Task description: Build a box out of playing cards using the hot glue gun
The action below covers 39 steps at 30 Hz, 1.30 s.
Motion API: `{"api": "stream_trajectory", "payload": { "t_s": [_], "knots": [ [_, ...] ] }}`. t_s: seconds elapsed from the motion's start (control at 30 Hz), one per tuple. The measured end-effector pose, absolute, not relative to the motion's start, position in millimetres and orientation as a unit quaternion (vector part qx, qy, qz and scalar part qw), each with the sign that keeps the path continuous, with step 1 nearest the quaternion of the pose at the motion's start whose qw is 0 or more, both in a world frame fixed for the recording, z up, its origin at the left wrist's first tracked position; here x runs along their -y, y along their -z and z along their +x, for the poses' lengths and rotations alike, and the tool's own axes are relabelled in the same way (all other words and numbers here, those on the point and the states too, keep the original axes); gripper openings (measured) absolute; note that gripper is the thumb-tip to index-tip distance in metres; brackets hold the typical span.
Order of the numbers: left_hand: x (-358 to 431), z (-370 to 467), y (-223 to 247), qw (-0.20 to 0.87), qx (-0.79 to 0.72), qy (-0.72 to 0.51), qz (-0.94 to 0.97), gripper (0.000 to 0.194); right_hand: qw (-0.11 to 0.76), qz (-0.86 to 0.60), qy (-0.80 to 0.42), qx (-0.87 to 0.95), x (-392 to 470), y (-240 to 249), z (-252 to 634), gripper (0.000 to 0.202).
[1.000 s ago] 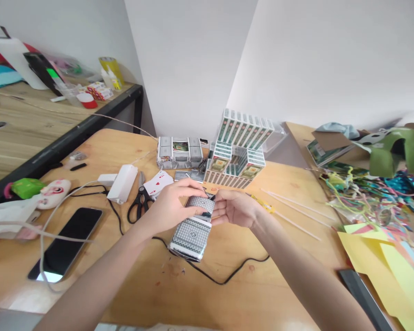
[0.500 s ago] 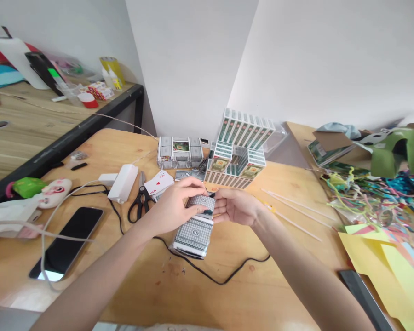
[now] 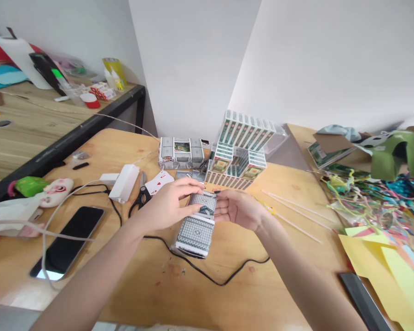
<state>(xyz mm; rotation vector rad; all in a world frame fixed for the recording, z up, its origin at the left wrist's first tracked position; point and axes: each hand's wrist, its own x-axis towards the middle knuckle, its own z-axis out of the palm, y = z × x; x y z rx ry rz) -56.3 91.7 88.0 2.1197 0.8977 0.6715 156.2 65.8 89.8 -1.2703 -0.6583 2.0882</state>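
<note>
Pale wood makes up the tabletop (image 3: 214,303), with a dark bar (image 3: 362,301) and yellow sheets (image 3: 396,280) towards its right side. Across the near part curves a black cable (image 3: 221,282), passing by the near end of a card-covered block (image 3: 194,236). A phone (image 3: 69,241) lies at the left, its length slanting away to the right.

The block sits in front of the person, near the middle of the table. Its long axis runs away from the body, with the far end leaning slightly right. Two grey-and-white panels face up, one beyond the other, with a white seam crossing between them; whether the block rests on the wood or is lifted, I cannot tell.

At its far part, the left hand (image 3: 174,204) has its thumb against the left edge and its fingers arched over the far end. The right hand (image 3: 239,209), palm turned inward, has its fingertips at the right edge and its thumb by the far right corner. How firmly either grips is hidden.

Beyond the left hand are black-handled scissors (image 3: 138,201), partly covered, and an ace of hearts (image 3: 158,183). Farther back stand another card-covered box (image 3: 181,156) and stacked card packs (image 3: 246,131), before a white wall (image 3: 193,69).
</note>
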Motion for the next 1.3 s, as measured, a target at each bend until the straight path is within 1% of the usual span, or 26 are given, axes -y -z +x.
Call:
{"api": "stream_trajectory", "payload": {
  "t_s": [0.1,0.23,0.33,0.43,0.53,0.8,1.03,1.17,1.3],
  "knots": [
    [-88.6,-55.6,-88.7,0.373,-0.362,-0.271,0.81,0.019,0.31,-0.467,-0.787,0.257,-60.9,-87.4,157.3,0.024],
    [-88.0,-60.7,-80.0,0.449,-0.333,-0.303,0.772,0.026,0.34,-0.448,-0.777,0.281,-53.8,-83.9,156.0,0.018],
    [-90.7,-64.2,-72.5,0.501,-0.306,-0.322,0.743,0.025,0.351,-0.453,-0.773,0.273,-51.2,-81.1,154.2,0.018],
    [-94.1,-63.1,-68.2,0.525,-0.314,-0.331,0.718,0.024,0.353,-0.466,-0.768,0.261,-51.3,-78.9,152.1,0.017],
    [-95.5,-59.6,-66.7,0.527,-0.331,-0.33,0.71,0.024,0.365,-0.48,-0.757,0.251,-52.1,-77.9,149.7,0.014],
    [-92.0,-54.8,-70.8,0.48,-0.373,-0.324,0.725,0.017,0.37,-0.481,-0.756,0.247,-53.3,-78.2,147.1,0.012],
    [-89.1,-60.0,-76.4,0.463,-0.357,-0.32,0.745,0.029,0.371,-0.467,-0.756,0.27,-50.2,-80.9,147.8,0.015],
    [-90.5,-68.6,-70.9,0.513,-0.306,-0.31,0.74,0.035,0.384,-0.464,-0.749,0.274,-48.9,-79.6,148.6,0.019],
    [-87.1,-72.5,-59.2,0.546,-0.261,-0.333,0.723,0.043,0.405,-0.442,-0.752,0.273,-42.2,-75.8,146.2,0.023]
  ]
}}
